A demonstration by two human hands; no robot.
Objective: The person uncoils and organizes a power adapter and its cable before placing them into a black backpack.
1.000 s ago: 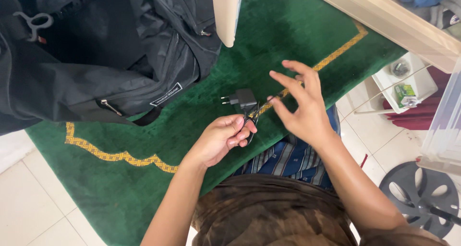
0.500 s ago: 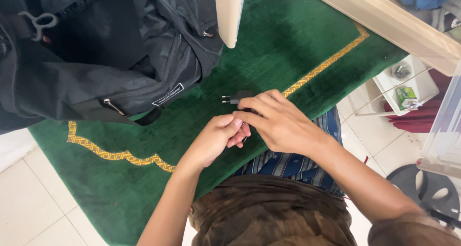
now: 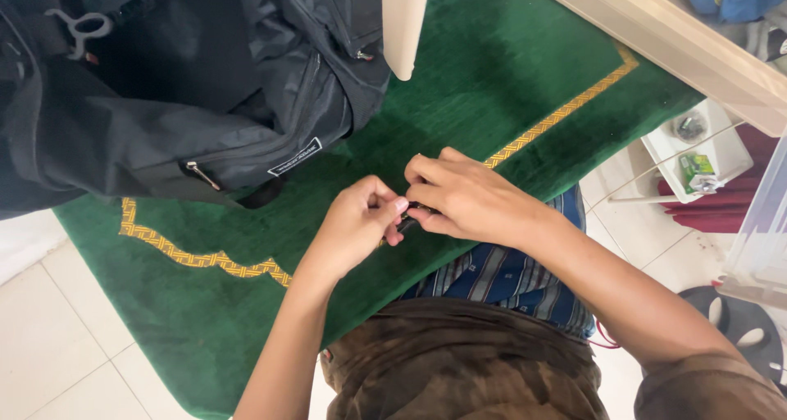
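While both hands meet over the green rug (image 3: 459, 84), the left hand (image 3: 357, 223) and right hand (image 3: 467, 199) close their fingers on a small dark charger (image 3: 407, 210), mostly hidden between fingertips, apparently to steady it

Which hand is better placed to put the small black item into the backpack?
Probably the left hand: it pinches the black item with the right hand, but lies on the side nearer the black backpack.
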